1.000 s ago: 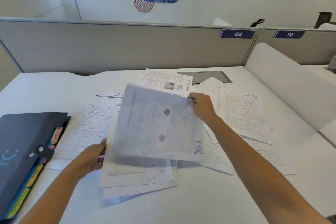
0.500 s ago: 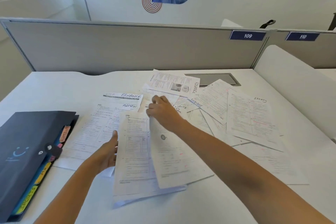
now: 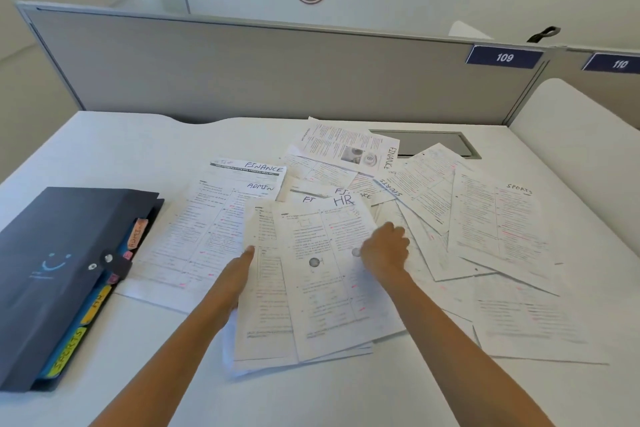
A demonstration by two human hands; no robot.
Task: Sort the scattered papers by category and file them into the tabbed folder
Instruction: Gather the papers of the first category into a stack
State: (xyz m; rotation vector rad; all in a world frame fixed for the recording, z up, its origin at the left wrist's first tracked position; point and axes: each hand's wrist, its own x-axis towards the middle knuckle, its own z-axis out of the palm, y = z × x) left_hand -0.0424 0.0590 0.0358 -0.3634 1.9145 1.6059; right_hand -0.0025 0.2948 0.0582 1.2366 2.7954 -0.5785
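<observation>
We press our left hand [image 3: 239,274], fingers flat and extended, on the left edge of the HR sheet [image 3: 325,274]; our right hand [image 3: 384,251], loosely curled, rests on its right side. The folder [image 3: 59,274] lies shut left of it on the bench [image 3: 104,142].

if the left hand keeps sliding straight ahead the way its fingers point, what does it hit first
Probably the ADMIN sheet: the left hand points up along the HR sheet's left edge toward it, though depth is unclear.

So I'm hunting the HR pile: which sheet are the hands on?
The sheet marked HR, front centre; left hand and right hand rest on it. The others read FINANCE, ADMIN or SPORTS.
</observation>
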